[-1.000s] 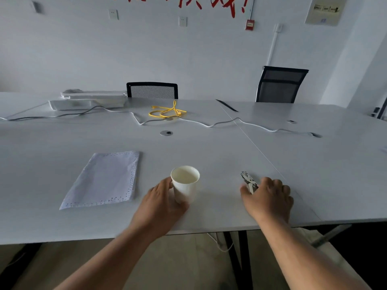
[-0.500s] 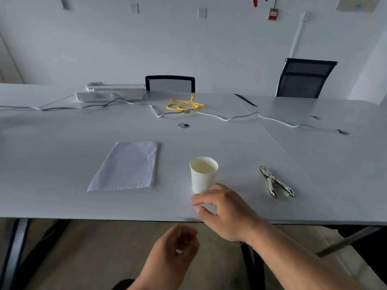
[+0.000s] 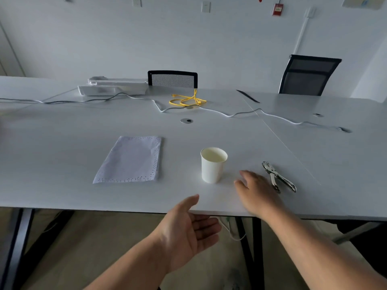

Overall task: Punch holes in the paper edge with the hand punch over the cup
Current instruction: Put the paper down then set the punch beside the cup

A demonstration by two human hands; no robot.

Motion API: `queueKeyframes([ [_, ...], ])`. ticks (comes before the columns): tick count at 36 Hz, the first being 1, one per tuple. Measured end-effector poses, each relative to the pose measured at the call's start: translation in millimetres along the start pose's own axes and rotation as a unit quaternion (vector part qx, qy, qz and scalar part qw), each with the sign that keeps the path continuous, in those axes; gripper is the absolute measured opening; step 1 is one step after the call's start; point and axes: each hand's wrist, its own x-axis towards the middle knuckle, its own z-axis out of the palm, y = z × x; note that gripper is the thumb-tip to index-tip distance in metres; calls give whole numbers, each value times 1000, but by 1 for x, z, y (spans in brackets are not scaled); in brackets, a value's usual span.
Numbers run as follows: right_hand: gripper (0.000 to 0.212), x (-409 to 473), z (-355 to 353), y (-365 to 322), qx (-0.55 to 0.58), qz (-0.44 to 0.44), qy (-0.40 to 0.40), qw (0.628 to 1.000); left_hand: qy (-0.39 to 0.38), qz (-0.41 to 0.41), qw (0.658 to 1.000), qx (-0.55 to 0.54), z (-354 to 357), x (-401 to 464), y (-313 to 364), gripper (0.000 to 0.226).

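A white paper cup [image 3: 213, 165] stands upright on the white table [image 3: 62, 155] near its front edge. A sheet of paper [image 3: 130, 159] with rows of punched holes along its right and front edges lies flat to the cup's left. The metal hand punch [image 3: 277, 176] lies on the table to the cup's right. My right hand [image 3: 258, 191] rests palm down on the table between cup and punch, touching neither, fingers spread. My left hand [image 3: 188, 229] hovers palm up, cupped, just below the table's front edge, holding nothing.
A yellow cable [image 3: 187, 100] and a long white cord [image 3: 230, 114] lie across the far half of the table. A white device [image 3: 113, 87] sits at the back left. Two black chairs [image 3: 172, 78] stand behind the table. A cable grommet [image 3: 186, 120] is beyond the cup.
Both hands let go of the cup and the punch. My left hand dropped below the table edge and opened palm up. My right hand moved left, then back toward the punch.
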Motion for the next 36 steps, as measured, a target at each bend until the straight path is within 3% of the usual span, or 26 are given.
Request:
queueKeyframes([
  [3, 61, -1, 2, -5, -35, -18, -52, 998, 2, 4, 1000, -1, 0, -2, 2, 65],
  [6, 66, -21, 8, -21, -23, -54, -40, 997, 1, 7, 1000, -3, -1, -3, 2, 68],
  [8, 66, -45, 16, -37, -13, -95, -21, 995, -14, 9, 1000, -8, -1, -3, 2, 72],
  [11, 76, -90, 25, -66, -16, -191, -68, 979, -55, 11, 998, 7, -1, -5, 2, 73],
  [13, 59, -107, 24, -77, 40, -258, -111, 959, -64, 12, 998, 16, -3, -7, 4, 71],
  [15, 33, -110, 15, -80, 132, -263, -142, 945, -60, 15, 998, 23, -7, -8, 6, 72],
  [16, 30, -106, 10, -77, 170, -250, -127, 945, -60, 19, 998, 23, -7, -10, 7, 73],
  [18, 36, -91, 3, -58, 193, -218, -23, 956, -41, 24, 999, 14, -7, -13, 9, 78],
  [20, 43, -69, -3, -35, 152, -186, 73, 968, -13, 22, 1000, -1, -6, -15, 10, 84],
  [21, 46, -58, -6, -23, 111, -163, 84, 977, -3, 21, 1000, -6, -6, -16, 10, 85],
  [24, 58, -42, -7, 7, -33, -80, 46, 995, -3, 16, 1000, -14, -6, -17, 9, 80],
  [26, 72, -49, 4, 16, -80, -80, 45, 993, -15, 12, 1000, -17, -5, -16, 8, 74],
  [31, 85, -91, 25, -13, -2, -170, 23, 985, -42, -1, 999, -21, 2, -11, 5, 81],
  [33, 74, -105, 21, -33, 46, -216, -32, 975, -71, -5, 997, -12, 4, -12, 2, 81],
  [36, 41, -109, 6, -53, 149, -277, -144, 938, -101, -10, 995, -13, 3, -17, 1, 81],
])
